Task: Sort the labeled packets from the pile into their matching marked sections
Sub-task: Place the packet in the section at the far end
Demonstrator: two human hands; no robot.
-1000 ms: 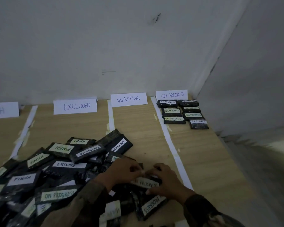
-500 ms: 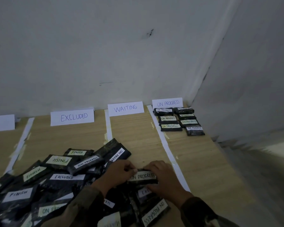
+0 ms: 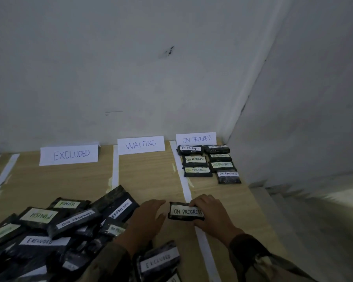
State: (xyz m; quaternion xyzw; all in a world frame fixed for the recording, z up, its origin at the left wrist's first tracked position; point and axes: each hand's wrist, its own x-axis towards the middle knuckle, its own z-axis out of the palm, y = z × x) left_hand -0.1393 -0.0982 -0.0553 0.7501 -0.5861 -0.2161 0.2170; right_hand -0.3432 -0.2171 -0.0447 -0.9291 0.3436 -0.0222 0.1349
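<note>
Black ON PROGRESS packet [image 3: 184,211] pinched by right hand [image 3: 211,217]; left hand [image 3: 146,220] beside it, fingers straight.

The right hand [image 3: 212,218] grips an ON PROGRESS packet [image 3: 183,212]; the left hand [image 3: 145,220] hovers just beside it, fingers relaxed. 7 sorted packets [image 3: 196,160] lie beyond both.

The surface [image 3: 151,180] is showing pale, matt wood grain. The dark packets [image 3: 112,197] are glinting like crinkled glossy plastic, each wearing a matt paper label [image 3: 186,211]. The standing signs [image 3: 140,145] are looking like plain white paper, the wall [image 3: 130,68] is showing matt, scuffed paint, and the sleeve [image 3: 251,255] is looking like cloth.
</note>
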